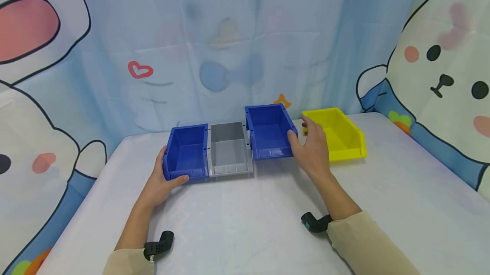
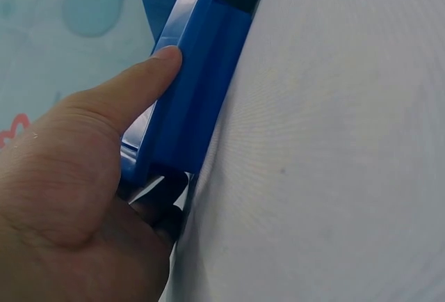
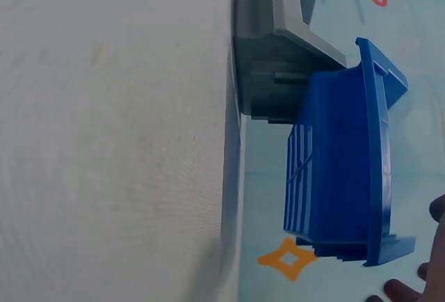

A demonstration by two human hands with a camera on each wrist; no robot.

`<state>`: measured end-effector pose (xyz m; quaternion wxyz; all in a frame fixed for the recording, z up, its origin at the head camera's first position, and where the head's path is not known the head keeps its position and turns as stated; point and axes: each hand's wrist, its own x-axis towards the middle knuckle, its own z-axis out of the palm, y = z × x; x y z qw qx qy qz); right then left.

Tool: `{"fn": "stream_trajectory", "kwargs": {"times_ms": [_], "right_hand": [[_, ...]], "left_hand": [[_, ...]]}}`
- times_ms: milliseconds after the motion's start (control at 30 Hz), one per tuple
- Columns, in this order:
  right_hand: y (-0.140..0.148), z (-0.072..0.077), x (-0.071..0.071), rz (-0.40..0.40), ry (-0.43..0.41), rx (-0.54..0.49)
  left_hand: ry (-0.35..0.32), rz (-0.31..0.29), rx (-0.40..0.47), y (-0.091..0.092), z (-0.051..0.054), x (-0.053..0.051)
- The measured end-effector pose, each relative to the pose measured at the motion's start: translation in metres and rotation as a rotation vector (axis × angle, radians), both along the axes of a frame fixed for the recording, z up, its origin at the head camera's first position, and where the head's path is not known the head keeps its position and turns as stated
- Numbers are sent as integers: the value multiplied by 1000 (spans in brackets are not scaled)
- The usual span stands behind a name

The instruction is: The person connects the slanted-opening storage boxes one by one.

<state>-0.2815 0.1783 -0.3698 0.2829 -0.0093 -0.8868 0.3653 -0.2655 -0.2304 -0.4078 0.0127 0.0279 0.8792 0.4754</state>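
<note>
In the head view, my left hand point(image 1: 158, 185) grips the front left corner of a blue bin point(image 1: 187, 151). Its thumb lies over the front lip, as the left wrist view also shows. A grey bin point(image 1: 229, 149) stands against this bin's right side. A second blue bin point(image 1: 269, 132) sits higher than the grey one, at its right side, raised off the table. Beside that raised bin is my right hand point(image 1: 311, 147), thumb near its right rim. In the right wrist view, a gap shows between the fingers point(image 3: 400, 291) and the raised blue bin point(image 3: 341, 163).
A yellow bin point(image 1: 338, 134) stands on the white-covered table point(image 1: 237, 224), just right of my right hand. Behind the table hangs a light blue curtain point(image 1: 229, 45) with cartoon prints. Black wrist devices point(image 1: 158, 245) sit at both cuffs.
</note>
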Motion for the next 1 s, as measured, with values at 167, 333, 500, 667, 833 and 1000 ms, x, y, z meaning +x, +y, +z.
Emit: {"fn": "stream_trajectory", "kwargs": {"times_ms": [167, 333, 500, 667, 833, 1000], "right_hand": [[-8, 8, 1, 34, 231, 151], [-20, 14, 3, 168, 341, 292], [-31, 17, 6, 286, 231, 387], [-35, 16, 3, 363, 51, 414], [-36, 15, -3, 453, -82, 434], [-39, 18, -7, 515, -156, 441]], "left_hand": [[1, -9, 1, -1, 1, -1], [3, -12, -2, -2, 0, -2], [5, -9, -8, -1, 0, -2], [7, -5, -14, -1, 0, -2], [4, -6, -12, 0, 0, -2], [0, -5, -8, -1, -1, -2]]}}
